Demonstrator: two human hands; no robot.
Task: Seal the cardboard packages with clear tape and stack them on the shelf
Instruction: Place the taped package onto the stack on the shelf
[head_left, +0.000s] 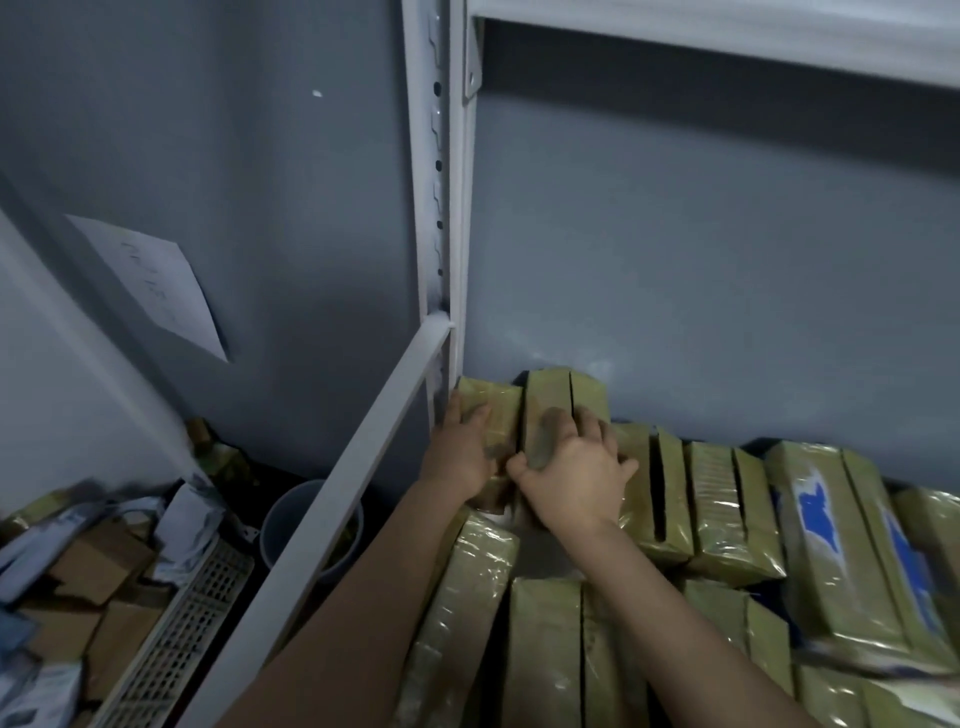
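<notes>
The tape-wrapped package (548, 395) is standing at the far left end of the shelf (363, 467), and the right hand (576, 467) is gripping it with fingers curled over its top. The left hand (462, 447) is lying flat and open on the corner package (493, 405), just beside the white post (441, 208). More wrapped packages (727, 499) are crowding the shelf to the right.

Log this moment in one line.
step: stacking | left hand: rests on corner package | right hand: grips taller package | where: shelf, back-left
</notes>
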